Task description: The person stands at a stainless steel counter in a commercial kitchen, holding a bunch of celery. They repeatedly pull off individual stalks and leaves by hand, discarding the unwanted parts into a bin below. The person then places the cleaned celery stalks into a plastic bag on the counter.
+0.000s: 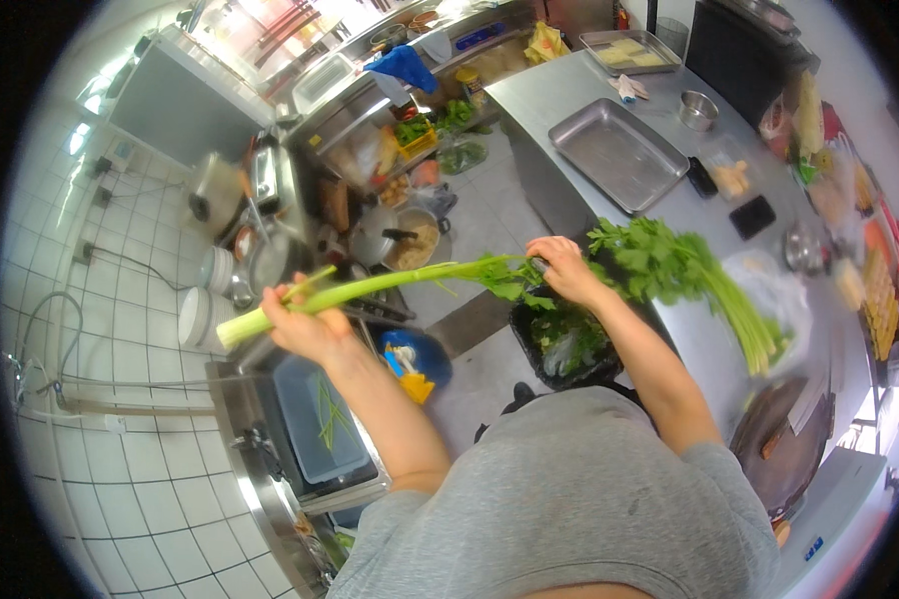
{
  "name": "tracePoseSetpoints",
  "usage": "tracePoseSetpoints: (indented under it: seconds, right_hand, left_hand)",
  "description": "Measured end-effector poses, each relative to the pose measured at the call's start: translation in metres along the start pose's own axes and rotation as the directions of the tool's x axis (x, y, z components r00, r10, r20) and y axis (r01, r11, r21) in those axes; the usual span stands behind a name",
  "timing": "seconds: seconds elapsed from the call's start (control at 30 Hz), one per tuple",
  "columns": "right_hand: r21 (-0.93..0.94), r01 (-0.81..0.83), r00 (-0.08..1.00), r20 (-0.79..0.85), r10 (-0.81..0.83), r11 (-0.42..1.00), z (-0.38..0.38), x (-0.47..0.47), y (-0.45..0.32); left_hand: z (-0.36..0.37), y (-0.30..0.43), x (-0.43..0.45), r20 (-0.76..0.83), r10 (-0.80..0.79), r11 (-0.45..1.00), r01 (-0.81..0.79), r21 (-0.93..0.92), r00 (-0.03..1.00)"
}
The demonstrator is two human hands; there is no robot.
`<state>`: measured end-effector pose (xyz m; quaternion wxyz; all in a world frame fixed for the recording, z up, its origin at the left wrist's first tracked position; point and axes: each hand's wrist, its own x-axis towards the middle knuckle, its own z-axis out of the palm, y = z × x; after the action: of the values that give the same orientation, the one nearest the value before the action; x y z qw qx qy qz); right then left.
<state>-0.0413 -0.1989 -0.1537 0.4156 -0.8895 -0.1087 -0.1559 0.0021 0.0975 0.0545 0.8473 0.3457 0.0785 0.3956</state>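
A long celery stalk (397,280) stretches across the space in front of me. My left hand (311,322) grips it near the pale cut base, and a thin side stem sticks up by the fingers. At the leafy end, my right hand (567,271) has its fingers closed around the narrow top. Below the right hand stands a bin lined with a black bag (523,341), holding leaves (569,329) and some clear plastic. To the right, a bunch of leafy celery (708,281) lies on the steel table, its stems partly over a clear plastic bag (790,303).
In the sink at left, a grey-blue tub (307,449) holds thin green stems (331,419). A blue bucket (434,359) and a pot (419,243) stand low. The steel table (547,90) carries a metal tray (618,153); a round chopping board (775,472) bears a cleaver (809,397).
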Motion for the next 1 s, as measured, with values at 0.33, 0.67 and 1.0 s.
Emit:
tracePoseSetpoints:
  seconds: [0.33,0.67,1.0]
  right_hand:
    - [-0.173,-0.173,0.984,-0.072,0.163,0.970,-0.018,-0.005,-0.027]
    - [0.104,-0.686,0.672,-0.290,0.681,0.721,0.007,-0.012,-0.008]
    - [0.062,-0.240,0.967,-0.077,0.245,0.969,-0.011,-0.015,-0.059]
  left_hand:
    - [0.002,0.002,0.000,-0.021,-0.025,1.000,0.024,-0.020,0.999]
    - [0.017,-0.004,-0.005,0.006,-0.016,1.000,0.016,-0.005,1.000]
    - [0.040,-0.035,-0.037,0.084,-0.068,0.993,0.060,0.101,0.994]
